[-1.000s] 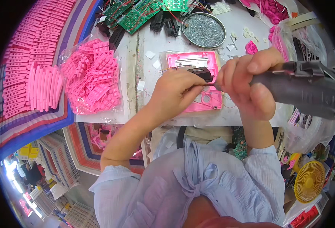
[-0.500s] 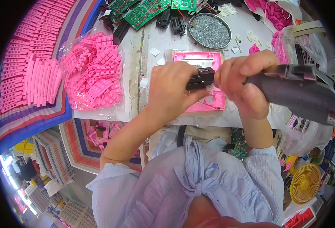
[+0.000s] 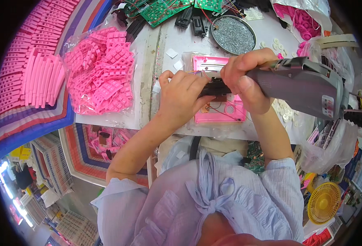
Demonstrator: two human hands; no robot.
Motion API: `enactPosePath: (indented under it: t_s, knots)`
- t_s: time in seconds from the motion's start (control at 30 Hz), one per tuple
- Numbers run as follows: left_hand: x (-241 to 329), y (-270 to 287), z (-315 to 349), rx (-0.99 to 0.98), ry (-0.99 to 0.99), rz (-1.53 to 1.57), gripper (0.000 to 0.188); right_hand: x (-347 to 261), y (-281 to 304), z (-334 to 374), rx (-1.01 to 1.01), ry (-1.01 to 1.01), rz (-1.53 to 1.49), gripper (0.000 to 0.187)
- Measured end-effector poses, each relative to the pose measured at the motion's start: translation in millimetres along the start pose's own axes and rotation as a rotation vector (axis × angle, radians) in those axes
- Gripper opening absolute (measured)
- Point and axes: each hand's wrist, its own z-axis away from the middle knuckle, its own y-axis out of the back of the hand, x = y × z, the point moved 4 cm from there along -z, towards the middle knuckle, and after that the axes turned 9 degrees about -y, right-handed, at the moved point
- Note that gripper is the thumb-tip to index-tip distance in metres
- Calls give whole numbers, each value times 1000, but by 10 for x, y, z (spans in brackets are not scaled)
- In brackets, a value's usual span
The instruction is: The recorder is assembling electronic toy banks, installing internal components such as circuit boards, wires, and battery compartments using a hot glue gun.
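Note:
My left hand [image 3: 180,97] is closed on a small black plastic part [image 3: 214,87], pinched between thumb and fingers. Below that part lies a pink plastic casing [image 3: 220,117] on the worktable, with thin wires and a brown board [image 3: 219,99] showing at it. A dark grey electric screwdriver [image 3: 298,82] is gripped in my right hand [image 3: 246,78]. Its body slants out to the right, and its front end points at the black part. My right fingers hide the tip, so I cannot tell whether it touches.
A round tin of small screws [image 3: 233,36] stands behind the casing. Green circuit boards [image 3: 162,14] lie at the back. To the left are a bag of pink keypads [image 3: 101,78] and stacked pink strips [image 3: 43,80]. White round pieces [image 3: 284,110] lie right of my right wrist.
The screwdriver has turned and shifted left, with my right hand slightly lower. The brown board and coloured wires by the black part now show. The whole view has shifted a little.

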Motion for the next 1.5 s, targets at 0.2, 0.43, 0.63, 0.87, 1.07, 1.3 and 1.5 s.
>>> enactPosePath:
  t_s: [0.2, 0.43, 0.63, 0.87, 1.07, 1.3, 1.5]
  knots:
    - [3, -15, 0, 47, -43, 13, 50, 14, -89, 16, 26, 17, 58, 26]
    - [-19, -54, 70, 123, -76, 39, 46, -8, -166, -43, -120, 40, 290, 20]
    - [-8, -44, 16, 94, -84, 44, 45, 45, -60, -75, -95, 24, 109, 26]
    - [-130, -88, -2, 53, -78, 48, 47, -78, 191, 141, -170, -291, 772, 79]
    - [-226, -151, 24, 132, 161, 286, 69, 58, 422, 203, -290, -302, 898, 50]
    - [-178, -179, 25, 119, 143, 264, 72, 341, 610, -163, -139, -713, 878, 37]
    - [-14, -179, -48, -11, 79, -3, 62, 209, 536, -224, -78, -615, 1395, 32]
